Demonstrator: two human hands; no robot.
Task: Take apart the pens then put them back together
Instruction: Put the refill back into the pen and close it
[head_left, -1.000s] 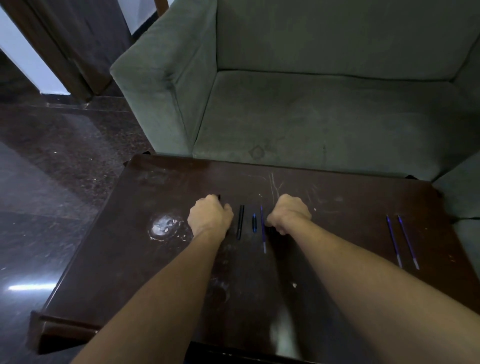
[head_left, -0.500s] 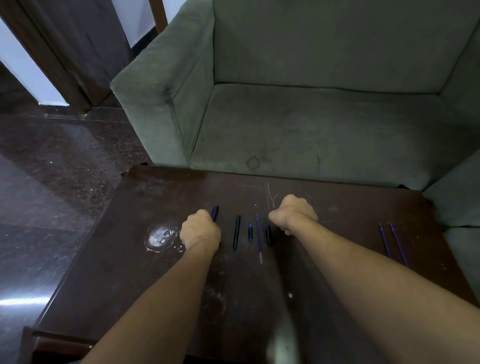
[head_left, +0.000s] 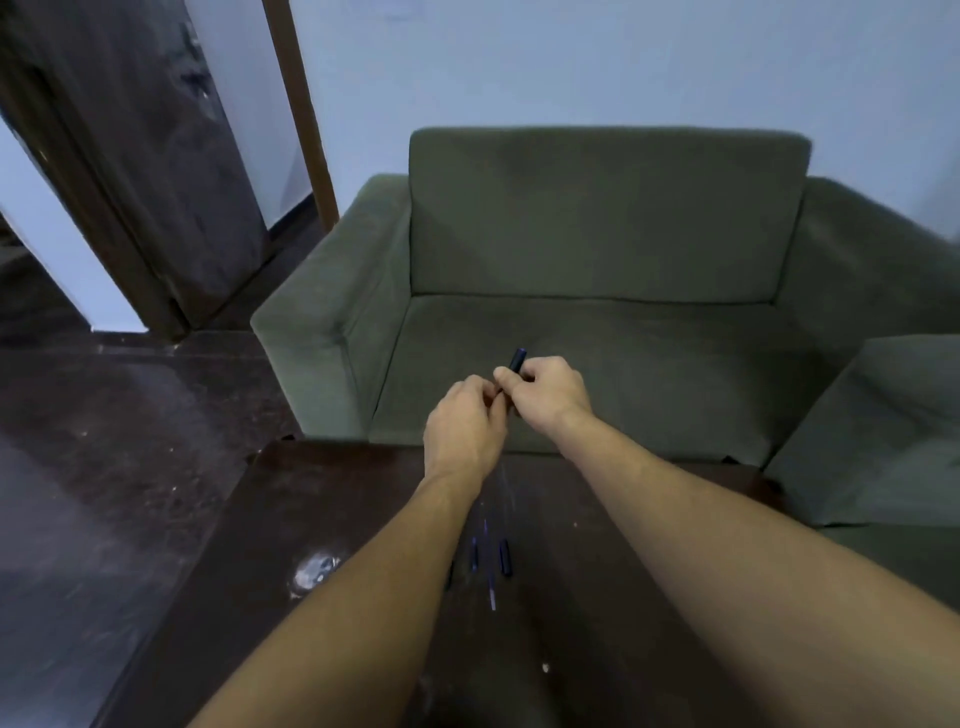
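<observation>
1. Above the far edge of the desk (head_left: 322, 499), raised in front of the sofa (head_left: 597, 234): left hand (head_left: 465, 428) and right hand (head_left: 550, 392) pressed together, both closed around one dark pen piece (head_left: 517, 360), only its blunt upper end poking out past the right thumb.
2. Fingers curled tight on both sides; no telling what else, if anything, sits hidden inside either palm.
3. Down on the desk between the forearms: a thin blue refill (head_left: 489, 566) lying lengthwise, a short dark cap (head_left: 503, 557) just beside it on the right, a smaller blue bit (head_left: 473, 553) just beside it on the left, and another dark part (head_left: 449, 574) half hidden under the left forearm.
4. Handling, as a judgement: light, rigid plastic tube, smooth and round, so likely to slip or roll. Best pinched near the joint with fingertips of each hand, close together, then twisted or pulled straight along the axis.
5. Refill probably the delicate part: slender, bendable, easy to kink if pushed in crooked. Best gripped low near the tip end and fed in straight.
6. Materials elsewhere: dark, glossy, scratched wood on the desk with a pale smudge (head_left: 314, 569) at left; matte grey-green fabric on the sofa; polished dark stone floor (head_left: 104, 467).
</observation>
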